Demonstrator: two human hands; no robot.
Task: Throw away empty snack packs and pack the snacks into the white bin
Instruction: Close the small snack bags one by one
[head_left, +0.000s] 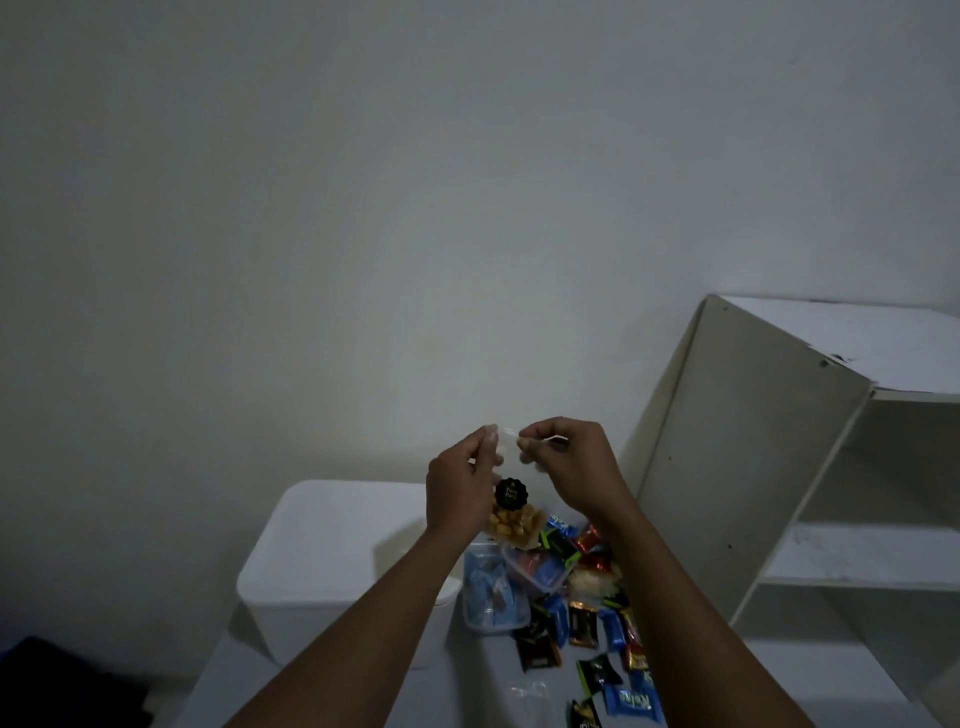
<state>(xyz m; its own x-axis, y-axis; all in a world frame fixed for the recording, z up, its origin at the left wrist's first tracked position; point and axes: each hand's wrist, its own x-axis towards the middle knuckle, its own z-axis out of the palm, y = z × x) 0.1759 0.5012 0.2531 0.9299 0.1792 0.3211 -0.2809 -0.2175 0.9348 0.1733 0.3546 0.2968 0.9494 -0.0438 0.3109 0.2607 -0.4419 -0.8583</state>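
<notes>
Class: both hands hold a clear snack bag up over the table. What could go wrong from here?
1. Left hand and right hand pinch only the top edge of the clear bag; it could slip or open, spilling onto the wrapped packs below.
2. It holds snacks, so discarding it as empty would be wrong.

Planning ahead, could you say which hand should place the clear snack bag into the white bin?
Left, probably: left hand and right hand pinch the clear plastic bag of golden snacks, but the white rectangular bin sits leftward.
</notes>
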